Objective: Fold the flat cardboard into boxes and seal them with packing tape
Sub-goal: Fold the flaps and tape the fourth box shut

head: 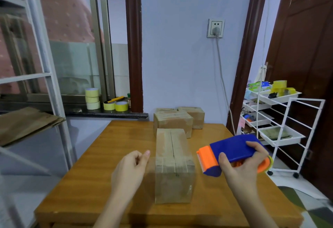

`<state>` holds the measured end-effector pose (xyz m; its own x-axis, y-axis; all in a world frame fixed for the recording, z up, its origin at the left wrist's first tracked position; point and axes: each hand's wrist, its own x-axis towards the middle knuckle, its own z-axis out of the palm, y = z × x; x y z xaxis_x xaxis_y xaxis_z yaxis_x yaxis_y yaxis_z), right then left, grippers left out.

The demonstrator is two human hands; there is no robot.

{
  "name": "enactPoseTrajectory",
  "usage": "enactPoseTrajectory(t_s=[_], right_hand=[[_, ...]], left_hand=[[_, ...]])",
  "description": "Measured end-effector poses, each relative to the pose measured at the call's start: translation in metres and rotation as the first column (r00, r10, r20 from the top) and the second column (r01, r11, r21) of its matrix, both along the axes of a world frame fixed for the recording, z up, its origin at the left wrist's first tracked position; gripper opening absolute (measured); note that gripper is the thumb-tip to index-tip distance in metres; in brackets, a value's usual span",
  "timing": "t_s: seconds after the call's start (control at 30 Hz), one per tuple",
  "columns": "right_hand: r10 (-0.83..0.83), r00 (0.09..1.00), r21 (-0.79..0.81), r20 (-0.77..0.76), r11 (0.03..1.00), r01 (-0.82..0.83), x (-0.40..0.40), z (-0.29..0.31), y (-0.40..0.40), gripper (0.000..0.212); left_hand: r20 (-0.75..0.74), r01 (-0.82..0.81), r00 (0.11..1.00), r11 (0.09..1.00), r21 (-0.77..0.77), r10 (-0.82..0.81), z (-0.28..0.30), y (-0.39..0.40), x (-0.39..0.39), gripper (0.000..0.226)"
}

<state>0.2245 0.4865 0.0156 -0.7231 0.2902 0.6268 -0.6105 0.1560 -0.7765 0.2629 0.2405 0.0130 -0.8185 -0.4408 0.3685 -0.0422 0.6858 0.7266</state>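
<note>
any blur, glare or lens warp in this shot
Head view: wide-angle warp bows the door frame and shelf rack at the edges; the left edge and bottom-right corner smear with blur; the table shows soft glare near its far right corner; the near box, tape dispenser and both hands stay fairly sharp.

Three boxes are sitting on the table: a near box, a middle box behind it, and a far box at the wall. One dispenser is showing, and two hands, left hand and right hand. On the sill, five tape rolls are lying: a stack of three and two singles beside it. One cart is standing to the right, one socket on the wall.
</note>
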Motion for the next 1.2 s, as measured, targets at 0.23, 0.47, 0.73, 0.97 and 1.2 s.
enactPoseTrajectory(t_s=[0.23,0.47,0.73,0.97,1.2], right_hand=[[-0.003,0.995,0.037,0.103,0.999,-0.001,-0.007,-0.006,-0.001,0.067],[0.013,0.986,-0.009,0.167,1.000,-0.011,-0.009,-0.017,-0.004,0.062],[0.015,0.979,-0.034,0.205,0.999,-0.008,-0.008,-0.019,-0.007,0.058],[0.024,0.974,-0.058,0.224,0.998,-0.012,-0.004,-0.019,-0.009,0.055],[0.011,0.973,-0.067,0.232,0.998,0.005,-0.002,-0.018,-0.013,0.053]], left_hand=[[0.052,0.013,0.999,1.000,-0.005,-0.012,-0.009,-0.005,-0.007,0.046],[-0.019,0.179,0.983,0.932,0.316,-0.183,-0.020,-0.007,-0.012,0.042],[-0.027,0.253,0.964,0.890,0.380,-0.263,-0.033,0.006,-0.013,0.033],[0.137,0.097,0.978,0.930,0.355,-0.154,-0.042,0.020,-0.020,0.052],[0.276,-0.025,0.945,0.801,0.598,-0.176,-0.057,0.032,-0.005,0.044]])
